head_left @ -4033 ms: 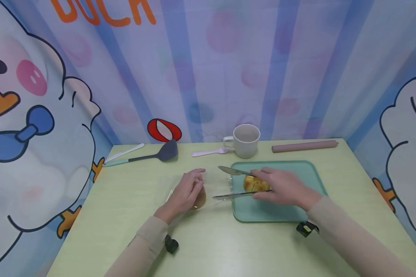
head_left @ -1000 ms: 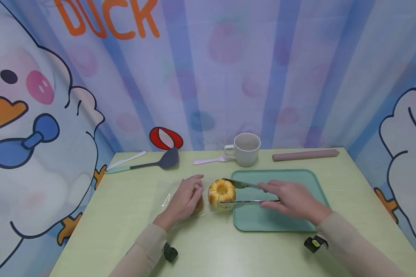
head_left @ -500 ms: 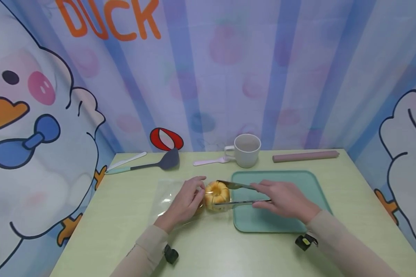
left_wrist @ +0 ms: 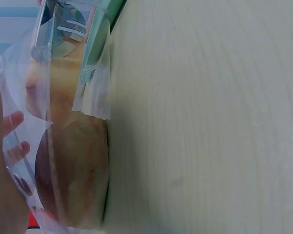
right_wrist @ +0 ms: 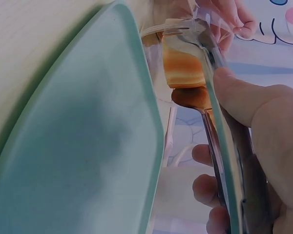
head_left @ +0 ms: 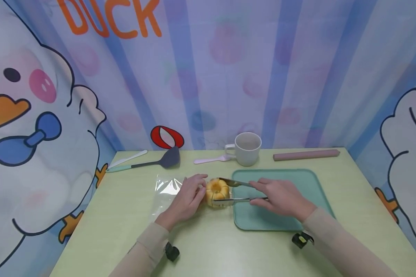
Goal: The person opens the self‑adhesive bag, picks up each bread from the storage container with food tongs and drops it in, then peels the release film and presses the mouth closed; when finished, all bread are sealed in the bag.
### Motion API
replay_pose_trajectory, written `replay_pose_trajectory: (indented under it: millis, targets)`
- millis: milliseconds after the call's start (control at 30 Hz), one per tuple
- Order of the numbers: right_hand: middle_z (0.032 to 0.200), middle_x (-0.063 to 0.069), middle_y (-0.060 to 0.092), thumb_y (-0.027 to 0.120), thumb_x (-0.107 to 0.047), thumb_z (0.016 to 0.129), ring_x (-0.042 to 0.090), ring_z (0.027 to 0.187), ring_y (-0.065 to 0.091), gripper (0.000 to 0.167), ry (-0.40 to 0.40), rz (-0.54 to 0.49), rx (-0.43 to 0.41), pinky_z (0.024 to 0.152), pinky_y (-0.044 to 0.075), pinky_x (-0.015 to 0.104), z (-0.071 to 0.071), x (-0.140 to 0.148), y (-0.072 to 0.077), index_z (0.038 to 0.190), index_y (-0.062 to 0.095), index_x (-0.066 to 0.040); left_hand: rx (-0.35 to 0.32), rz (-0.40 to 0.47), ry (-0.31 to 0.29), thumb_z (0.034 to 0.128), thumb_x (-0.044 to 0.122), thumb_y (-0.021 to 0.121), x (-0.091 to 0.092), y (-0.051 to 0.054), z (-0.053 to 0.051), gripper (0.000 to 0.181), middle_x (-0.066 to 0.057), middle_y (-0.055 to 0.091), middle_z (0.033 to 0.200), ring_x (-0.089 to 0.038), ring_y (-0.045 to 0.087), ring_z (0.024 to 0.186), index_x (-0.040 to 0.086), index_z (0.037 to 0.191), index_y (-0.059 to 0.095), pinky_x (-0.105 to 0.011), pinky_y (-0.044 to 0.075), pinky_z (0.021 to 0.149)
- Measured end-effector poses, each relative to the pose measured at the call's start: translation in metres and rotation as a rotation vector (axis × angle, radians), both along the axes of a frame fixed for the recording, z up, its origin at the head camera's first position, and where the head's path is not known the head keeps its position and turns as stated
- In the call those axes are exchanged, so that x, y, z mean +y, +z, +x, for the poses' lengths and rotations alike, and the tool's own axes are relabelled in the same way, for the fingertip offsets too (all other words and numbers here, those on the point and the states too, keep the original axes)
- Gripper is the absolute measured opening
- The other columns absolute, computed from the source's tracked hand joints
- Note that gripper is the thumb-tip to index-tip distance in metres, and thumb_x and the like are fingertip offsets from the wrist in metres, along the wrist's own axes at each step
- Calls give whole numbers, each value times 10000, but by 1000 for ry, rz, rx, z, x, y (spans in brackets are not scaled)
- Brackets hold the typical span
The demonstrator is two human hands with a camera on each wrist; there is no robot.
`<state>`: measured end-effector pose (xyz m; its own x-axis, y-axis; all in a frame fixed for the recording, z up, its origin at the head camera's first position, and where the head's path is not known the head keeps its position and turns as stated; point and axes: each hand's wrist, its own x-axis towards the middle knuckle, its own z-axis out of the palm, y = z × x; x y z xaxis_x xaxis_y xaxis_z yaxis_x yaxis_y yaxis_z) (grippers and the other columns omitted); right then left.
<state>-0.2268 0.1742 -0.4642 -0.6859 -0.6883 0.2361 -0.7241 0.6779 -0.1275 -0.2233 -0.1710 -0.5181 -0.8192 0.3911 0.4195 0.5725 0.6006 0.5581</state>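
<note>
A clear plastic bag [head_left: 167, 189] lies left of the tray, and my left hand [head_left: 185, 198] pinches the film near its mouth. A brown bread roll [left_wrist: 75, 170] sits inside the bag, mostly hidden by that hand in the head view. My right hand [head_left: 280, 195] grips metal food tongs [head_left: 242, 183], one tip slotted like a fork, the other spoon-shaped. Between the tips is a golden ring-shaped bun [head_left: 217, 191], close to the left fingers. Film covers the bun and tong tips in the left wrist view, so they are in the bag's mouth.
A green tray [head_left: 284, 221] lies under the right hand. Along the back are a white mug [head_left: 247, 149], a pink fork [head_left: 209, 159], a pink rolling pin [head_left: 306, 155], a dark spatula [head_left: 168, 157] with a mint handle, and a white plastic utensil [head_left: 130, 156].
The tongs have carried the golden bun left from the tray to the bag's mouth, beside the left hand. In the last half second the right hand has shifted slightly left; the left hand stays about in place.
</note>
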Motion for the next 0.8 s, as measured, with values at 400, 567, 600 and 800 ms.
replay_pose_trajectory:
  millis: [400,567,600,800]
  targets:
    - [1029,-13,707,733,-494,958,-27,541,409,573,5,53,-4,432,299,229,-2,-1,6,1395,681,-129,-22,5,14,1120,254,438,-1,-2,-4,147,-110,575,1504,-339,463,1468,161,1079,545,-792,194,1170]
    - [1011,-13,713,741,-497,949,-16,550,431,564,12,50,16,421,295,229,-3,-1,5,1375,694,-131,-21,10,10,1117,245,441,-1,-1,-3,148,-107,576,1503,-333,465,1466,143,1082,543,-794,184,1172]
    - [1014,-9,718,740,-496,949,-14,562,446,564,14,46,18,426,303,225,-3,-2,4,1373,695,-127,-20,12,7,1115,236,441,0,-1,-4,151,-109,575,1502,-334,464,1466,131,1085,545,-796,182,1171]
    - [1007,4,729,743,-503,943,1,597,492,574,2,35,11,435,330,211,0,-7,-3,1362,700,-113,-14,8,-4,1101,204,451,3,0,-3,144,-131,577,1498,-350,466,1463,105,1080,555,-802,183,1165]
